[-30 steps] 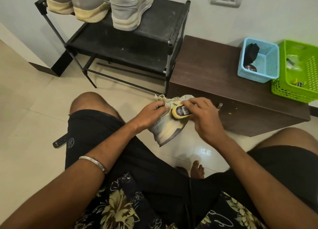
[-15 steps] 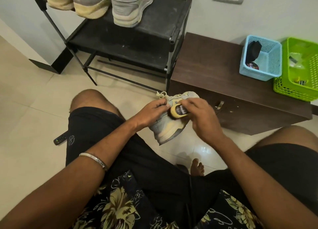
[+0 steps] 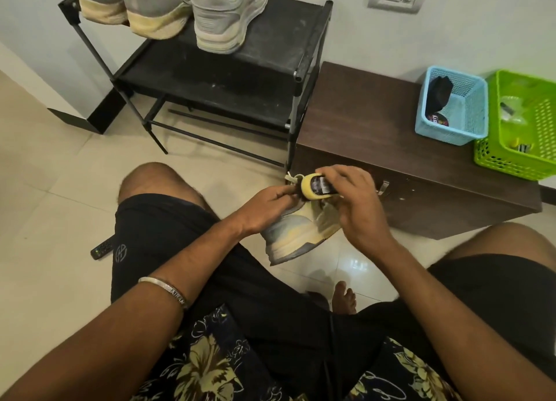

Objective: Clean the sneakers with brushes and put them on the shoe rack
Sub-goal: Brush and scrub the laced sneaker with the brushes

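Brushing step in hand: left hand (image 3: 267, 203) grips the sneaker (image 3: 296, 235) by its collar, held off the floor between the knees w/ sole tilted near-left, while right hand (image 3: 350, 202) has fingers curled round the yellow brush (image 3: 316, 187), pressed at the shoe's far top by the laces. Three sneakers sit on the shoe rack (image 3: 264, 69), far left. Next prob needs steady strokes down the upper, left grip firm, then a lift to the rack's free right side.

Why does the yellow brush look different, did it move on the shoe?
Yes. The brush in the right hand has slid up the shoe, away from its sole and toward the laces end, nearer the brown cabinet.
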